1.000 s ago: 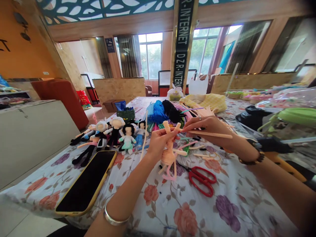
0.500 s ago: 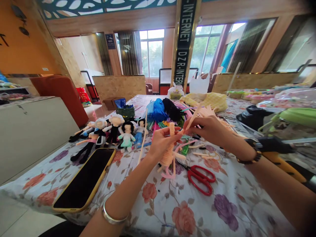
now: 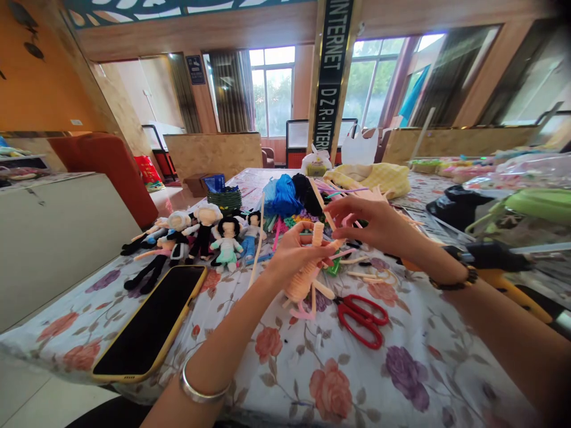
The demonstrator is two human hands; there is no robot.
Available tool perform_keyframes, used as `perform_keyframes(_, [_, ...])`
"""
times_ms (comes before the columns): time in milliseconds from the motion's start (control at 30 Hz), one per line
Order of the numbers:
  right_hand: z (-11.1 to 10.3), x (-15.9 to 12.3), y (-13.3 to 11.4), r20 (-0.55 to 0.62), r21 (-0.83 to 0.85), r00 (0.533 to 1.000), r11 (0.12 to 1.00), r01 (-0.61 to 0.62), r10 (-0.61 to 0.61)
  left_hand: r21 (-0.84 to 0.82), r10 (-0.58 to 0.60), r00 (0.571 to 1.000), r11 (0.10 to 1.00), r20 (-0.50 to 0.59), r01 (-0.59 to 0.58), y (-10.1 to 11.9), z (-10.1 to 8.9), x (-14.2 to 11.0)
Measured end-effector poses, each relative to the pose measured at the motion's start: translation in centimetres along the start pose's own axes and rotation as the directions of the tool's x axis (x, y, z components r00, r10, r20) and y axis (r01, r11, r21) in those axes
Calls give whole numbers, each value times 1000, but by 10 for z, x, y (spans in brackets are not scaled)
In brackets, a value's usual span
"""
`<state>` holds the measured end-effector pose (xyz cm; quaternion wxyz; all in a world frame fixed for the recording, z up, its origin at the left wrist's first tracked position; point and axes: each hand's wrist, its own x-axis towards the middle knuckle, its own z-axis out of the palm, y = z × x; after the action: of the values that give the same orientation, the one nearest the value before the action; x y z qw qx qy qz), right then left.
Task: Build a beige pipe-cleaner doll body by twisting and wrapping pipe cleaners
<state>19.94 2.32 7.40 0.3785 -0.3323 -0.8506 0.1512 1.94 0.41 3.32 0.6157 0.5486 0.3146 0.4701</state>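
Note:
Above the middle of the table, my left hand [image 3: 297, 252] is closed around a peach doll body [image 3: 298, 286] wound from fuzzy pipe cleaner. One coiled limb pokes up past my fingers, and loose pink and peach ends dangle below. Close on its right, the fingers of my right hand [image 3: 357, 223] pinch a peach pipe cleaner [image 3: 322, 202], whose free end slants up and to the left. Its lower end meets the doll's other limb. Red-handled scissors [image 3: 363, 320] lie on the cloth below my right hand, their blades partly hidden.
Several finished dolls [image 3: 227, 242] lie at the left, behind a yellow-cased phone [image 3: 154, 324]. Bundles of blue pipe cleaners [image 3: 283, 195] and a yellow checked cloth [image 3: 379, 178] are farther back. At the right are a black bag [image 3: 455, 209] and a green-lidded container [image 3: 517, 208].
The pipe cleaner in my right hand has swung from pointing right, through upright, to slanting up and left. My left hand keeps hold of the doll body, now turned slightly.

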Motion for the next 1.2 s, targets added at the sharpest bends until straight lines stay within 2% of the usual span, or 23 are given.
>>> perform_keyframes(67, [-3,1,5,28,-60,998,997,51,-49,-23,-21,999,999,33,22,0,-1,0])
perform_keyframes(200, [-8,2,19,33,-90,973,968,232,-230,-48,-49,993,997,112,55,0,-2,0])
perform_keyframes(300, [-9,2,25,35,-106,955,949,298,-296,-35,-40,988,998,148,46,-1,-2,0])
perform_keyframes(400, [-9,2,23,46,-120,943,936,331,-328,-25,-24,989,999,147,28,-2,-2,0])
perform_keyframes(533, [-8,2,17,21,-228,930,904,363,-368,-5,-24,995,1000,97,25,-2,1,0])
perform_keyframes(600, [-8,3,17,33,-239,923,894,379,-383,18,-11,997,1000,73,10,-1,3,-1])
perform_keyframes(767, [-6,4,19,108,-126,924,917,379,-368,23,14,999,1000,31,-15,0,5,-3])
perform_keyframes(967, [-9,5,19,179,-33,918,930,365,-354,-22,28,999,999,27,-28,-3,4,-1])
perform_keyframes(1200, [-11,4,15,199,-60,919,931,359,-341,111,47,999,993,-7,-46,-4,6,-2])
